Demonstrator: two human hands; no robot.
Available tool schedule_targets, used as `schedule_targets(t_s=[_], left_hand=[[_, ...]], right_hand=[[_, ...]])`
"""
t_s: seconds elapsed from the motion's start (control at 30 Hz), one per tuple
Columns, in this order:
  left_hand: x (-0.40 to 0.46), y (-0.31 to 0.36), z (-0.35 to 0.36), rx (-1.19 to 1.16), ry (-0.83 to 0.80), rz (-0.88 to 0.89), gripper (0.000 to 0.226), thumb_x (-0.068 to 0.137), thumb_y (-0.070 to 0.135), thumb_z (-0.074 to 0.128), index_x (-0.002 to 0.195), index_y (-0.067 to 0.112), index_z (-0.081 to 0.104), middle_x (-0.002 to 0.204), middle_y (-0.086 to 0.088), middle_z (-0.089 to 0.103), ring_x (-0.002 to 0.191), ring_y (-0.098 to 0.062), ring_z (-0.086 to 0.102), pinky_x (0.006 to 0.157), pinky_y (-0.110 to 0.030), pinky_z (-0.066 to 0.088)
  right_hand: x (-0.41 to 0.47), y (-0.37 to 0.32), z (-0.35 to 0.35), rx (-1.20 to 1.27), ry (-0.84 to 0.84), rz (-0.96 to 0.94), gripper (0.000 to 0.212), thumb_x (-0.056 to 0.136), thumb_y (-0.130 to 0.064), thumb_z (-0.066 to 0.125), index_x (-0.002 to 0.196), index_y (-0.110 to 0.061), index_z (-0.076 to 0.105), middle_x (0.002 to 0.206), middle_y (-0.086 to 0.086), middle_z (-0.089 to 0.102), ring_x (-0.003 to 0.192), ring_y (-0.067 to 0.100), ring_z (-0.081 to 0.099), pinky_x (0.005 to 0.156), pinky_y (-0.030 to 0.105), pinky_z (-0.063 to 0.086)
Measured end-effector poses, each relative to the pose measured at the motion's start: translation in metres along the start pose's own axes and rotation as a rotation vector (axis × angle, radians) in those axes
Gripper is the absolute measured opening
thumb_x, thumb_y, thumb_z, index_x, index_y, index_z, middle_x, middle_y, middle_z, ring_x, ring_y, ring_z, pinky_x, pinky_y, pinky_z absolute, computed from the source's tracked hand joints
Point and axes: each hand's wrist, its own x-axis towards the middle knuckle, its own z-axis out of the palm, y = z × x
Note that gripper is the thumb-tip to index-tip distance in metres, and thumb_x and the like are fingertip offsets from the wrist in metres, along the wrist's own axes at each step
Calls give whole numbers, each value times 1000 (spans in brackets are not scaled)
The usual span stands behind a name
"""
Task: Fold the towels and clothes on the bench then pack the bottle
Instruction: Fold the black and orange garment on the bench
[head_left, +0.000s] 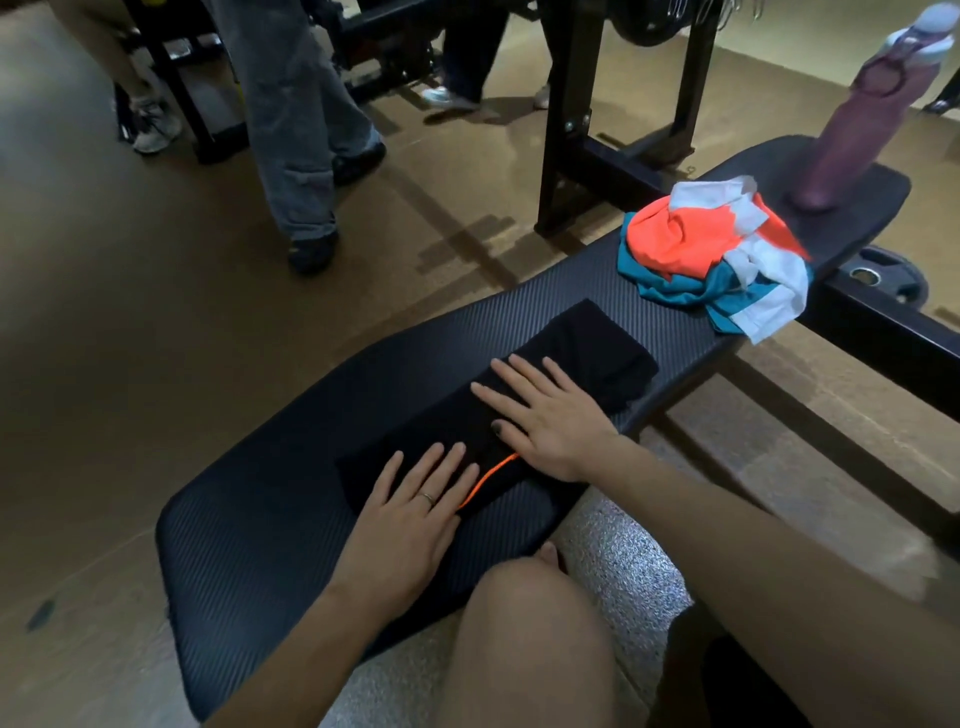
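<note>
Black cloth (524, 395), folded long with an orange cord (485, 480) showing, lies mid-desk (249, 545). Both hands press flat on it, fingers straight: left hand (410, 514) at its 7 o'clock end, right hand (545, 415) at the middle. Toward 2 o'clock sits a crumpled orange, teal and white pile (711, 254), then the purple bottle (857, 124) standing upright at the desk's far end.

Single head-worn wide-angle view, no second camera to overlap. Looks forward and steeply down from above the seated person's knee at 6 o'clock. Close range: the long black ribbed padded bench (291, 551) fills the centre, running from 7 toward 2 o'clock. Far end holds a tall purple bottle with pale cap (852, 130), edges bent by lens distortion.
</note>
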Motion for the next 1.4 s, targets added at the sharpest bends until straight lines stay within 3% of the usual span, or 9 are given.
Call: schedule_targets(t_s=[0.33, 0.43, 0.5, 0.6, 0.7, 0.83, 1.1, 1.27, 1.4], left_hand=[[6, -5, -14, -227, -12, -12, 53, 105, 44, 25, 152, 26, 42, 164, 5, 28, 151, -11, 23, 123, -42, 21], [8, -6, -34, -581, 203, -371, 39, 102, 34, 48, 138, 20, 55, 145, 6, 45, 131, -10, 44, 112, -40, 40], [8, -5, -43, -538, 293, -681, 55, 94, 31, 65, 143, 16, 44, 144, -5, 38, 127, -24, 42, 106, -46, 42], [7, -9, -44, -911, 113, -1100, 95, 82, 42, 79, 152, 11, 22, 149, -18, 29, 133, -36, 36, 108, -47, 38], [9, -14, -48, -1491, 97, -1350, 105, 69, 47, 86, 149, 9, 29, 135, -11, 52, 116, -28, 58, 96, -41, 53], [15, -16, -58, -1897, -57, -1308, 53, 84, 29, 79, 130, 8, 63, 110, -13, 75, 101, -31, 72, 90, -43, 57], [39, -15, -127, -1735, 3, -1100, 35, 88, 23, 72, 121, 13, 67, 102, -13, 77, 92, -31, 75, 67, -38, 60], [92, 4, -166, -1600, 90, -1047, 40, 83, 24, 74, 117, 11, 56, 102, -13, 70, 88, -30, 72, 66, -41, 62], [148, 25, -176, -1533, 116, -937, 46, 81, 22, 73, 119, 9, 52, 100, -10, 66, 85, -25, 70, 53, -27, 52]], right_hand=[[2, -29, 18, 44, 106, -61, 54, 106, -44, 19, 159, -36, 14, 168, 0, 9, 155, 19, 2, 125, 46, 4], [2, -30, 16, 67, 78, -55, 54, 106, -44, 16, 159, -37, 11, 169, -2, 5, 155, 18, -2, 126, 44, 0], [3, -29, 15, 86, 60, -58, 54, 106, -46, 12, 159, -38, 10, 169, -2, 3, 155, 17, -4, 125, 45, 0], [2, -28, 14, 92, 46, -60, 56, 104, -47, 9, 159, -38, 9, 169, -2, 2, 155, 17, -5, 125, 46, 1], [1, -29, 13, 103, 58, -59, 56, 104, -47, 9, 159, -37, 10, 169, -2, 3, 155, 18, -4, 125, 46, 0], [1, -30, 12, 117, 33, -59, 57, 103, -47, 8, 159, -38, 8, 169, -2, 1, 155, 17, -6, 125, 44, -2], [1, -23, -4, 431, 23, -22, 55, 104, -42, 24, 158, -40, 15, 168, -2, 9, 155, 16, 1, 126, 38, 3], [1, -16, -31, 1256, 229, 412, 46, 89, -28, 41, 129, -35, 63, 139, -2, 61, 133, 15, 50, 119, 39, 31], [-9, 16, -59, 1698, 245, 537, 47, 92, -49, 40, 130, -32, 63, 126, 0, 68, 122, 18, 60, 115, 43, 33]])
